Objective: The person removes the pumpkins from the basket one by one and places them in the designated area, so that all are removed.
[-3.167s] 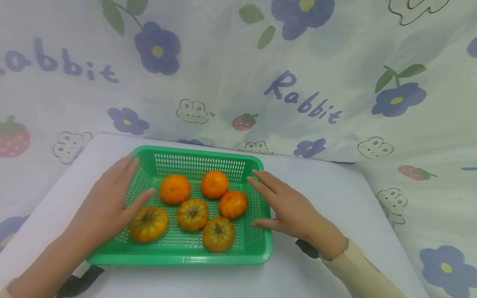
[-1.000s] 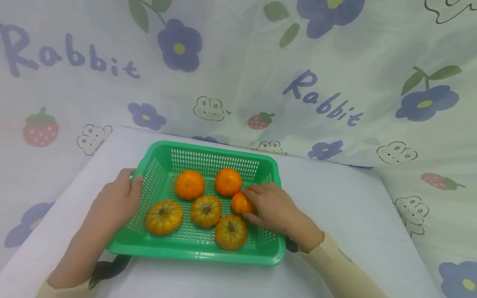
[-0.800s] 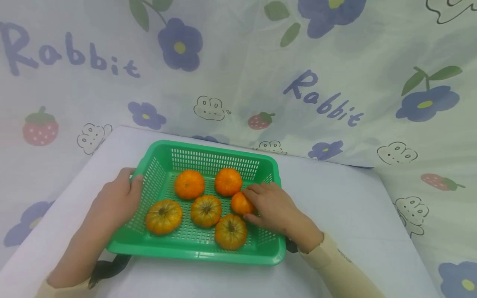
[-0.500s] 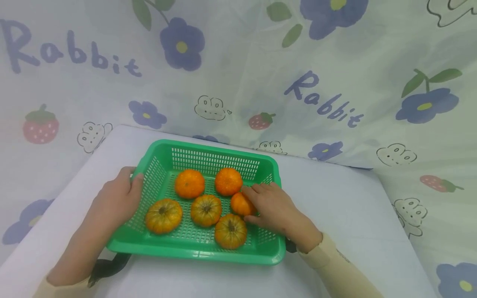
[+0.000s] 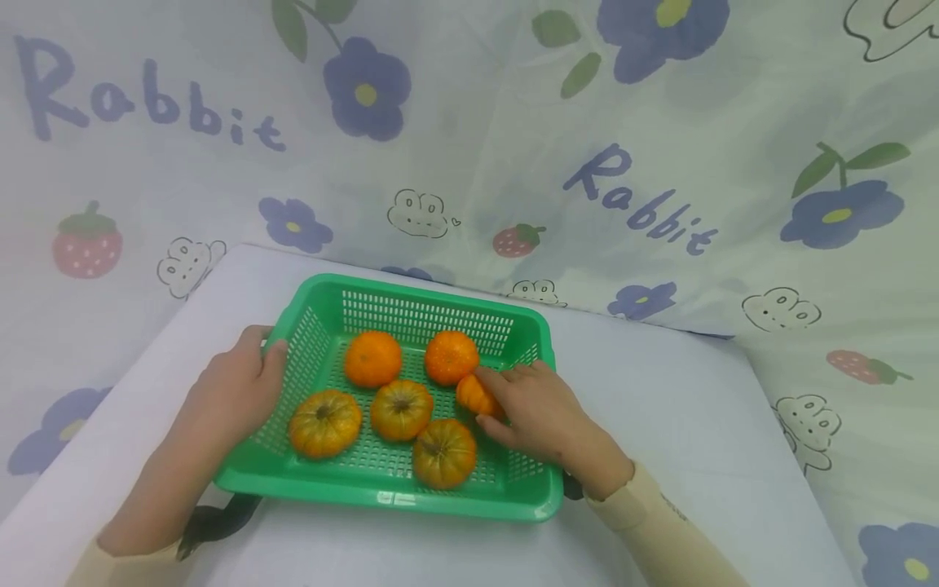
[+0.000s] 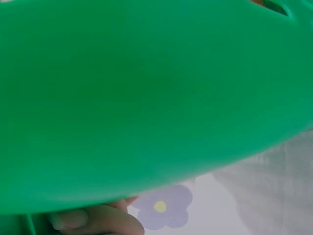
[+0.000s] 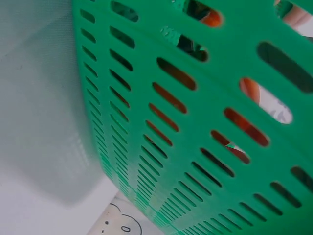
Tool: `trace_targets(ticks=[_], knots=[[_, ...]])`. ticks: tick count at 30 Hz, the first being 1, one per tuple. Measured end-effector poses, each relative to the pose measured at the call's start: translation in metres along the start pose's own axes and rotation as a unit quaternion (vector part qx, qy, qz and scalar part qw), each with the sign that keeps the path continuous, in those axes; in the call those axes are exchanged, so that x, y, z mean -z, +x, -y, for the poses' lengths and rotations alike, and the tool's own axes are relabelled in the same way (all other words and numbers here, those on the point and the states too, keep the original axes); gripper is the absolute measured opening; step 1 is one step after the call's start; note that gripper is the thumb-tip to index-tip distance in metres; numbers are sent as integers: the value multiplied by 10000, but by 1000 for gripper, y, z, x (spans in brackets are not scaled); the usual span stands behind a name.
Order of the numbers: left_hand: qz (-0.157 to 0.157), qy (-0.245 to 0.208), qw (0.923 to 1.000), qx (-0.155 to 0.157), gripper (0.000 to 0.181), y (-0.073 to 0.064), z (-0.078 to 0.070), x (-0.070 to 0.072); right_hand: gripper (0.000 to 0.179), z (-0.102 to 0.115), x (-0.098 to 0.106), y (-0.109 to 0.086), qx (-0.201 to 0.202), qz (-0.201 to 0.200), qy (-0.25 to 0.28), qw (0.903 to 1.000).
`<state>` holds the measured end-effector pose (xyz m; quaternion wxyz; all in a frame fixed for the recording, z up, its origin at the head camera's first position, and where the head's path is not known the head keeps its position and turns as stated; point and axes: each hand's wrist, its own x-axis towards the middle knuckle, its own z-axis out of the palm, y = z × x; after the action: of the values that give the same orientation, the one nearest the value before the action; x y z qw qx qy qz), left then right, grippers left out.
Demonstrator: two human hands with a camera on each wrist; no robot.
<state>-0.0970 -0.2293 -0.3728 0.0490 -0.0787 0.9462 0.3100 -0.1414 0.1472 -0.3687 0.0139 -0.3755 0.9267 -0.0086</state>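
My left hand (image 5: 233, 395) grips the left rim of a green plastic basket (image 5: 389, 499), thumb on the inner side. In the left wrist view, curled fingers (image 6: 98, 220) show beneath the basket's edge. At the basket's right end, my right hand (image 5: 539, 412) reaches inside and holds a small orange pumpkin (image 5: 477, 395), which is partly covered by the fingers. Two orange pumpkins, one left (image 5: 372, 359) and one right (image 5: 451, 357), lie at the back. Greenish-yellow pumpkins sit in the middle (image 5: 401, 410), front right (image 5: 443, 453) and front left (image 5: 325, 424).
The basket rests on a white-covered table (image 5: 660, 408). A patterned curtain (image 5: 469, 147) hangs behind and beside it. The basket's slotted side wall (image 7: 186, 147) fills much of the right wrist view. A dark strap (image 5: 220, 518) shows under my left wrist.
Since the earliest frame, my left hand has taken the basket's rim and my right hand the small orange pumpkin. That pumpkin has lately tilted, and the middle and front-right pumpkins have shifted slightly left.
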Motion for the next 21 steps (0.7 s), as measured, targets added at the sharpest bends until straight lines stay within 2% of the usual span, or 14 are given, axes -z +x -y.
trace_targets(ticks=[6, 10, 17, 21], knots=[[32, -26, 10000, 27, 69, 0, 1, 0, 55, 1, -1, -1, -98, -78, 68, 9999], [204, -90, 9997, 94, 71, 0, 2, 1, 54, 1, -2, -2, -124, -147, 174, 9997], [673, -842, 9938, 259, 76, -1, 3, 2, 60, 0, -3, -3, -228, -302, 491, 9981], [737, -999, 9919, 285, 77, -1, 1, 2, 60, -2, -4, -4, -236, -461, 755, 9958]])
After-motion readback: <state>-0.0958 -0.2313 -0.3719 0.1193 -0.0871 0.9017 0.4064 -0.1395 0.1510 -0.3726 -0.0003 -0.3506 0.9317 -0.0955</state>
